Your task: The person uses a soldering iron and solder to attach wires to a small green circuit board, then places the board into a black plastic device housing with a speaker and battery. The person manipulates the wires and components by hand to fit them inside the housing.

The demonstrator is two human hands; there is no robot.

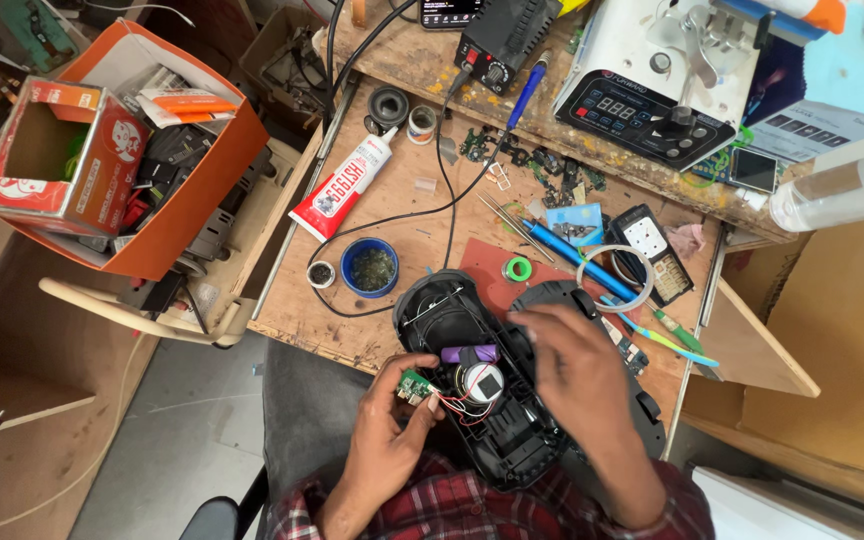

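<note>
Head view showed the opened black speaker shell point(492, 400) pulled to the near edge of the workbench point(392, 210), left hand point(387, 440) pinching the small green circuit board point(413, 387) clear on its wires while the right hand point(577, 375) lay loosely curled over the shell, steadying it.

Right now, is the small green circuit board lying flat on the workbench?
No, the left hand holds the green circuit board up beside the open black casing.

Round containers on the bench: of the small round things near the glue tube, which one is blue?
The blue round tub, open-topped with dark bits inside, just below the glue tube. The tiny cap left of it is dark with a pale rim, and much smaller.
</note>
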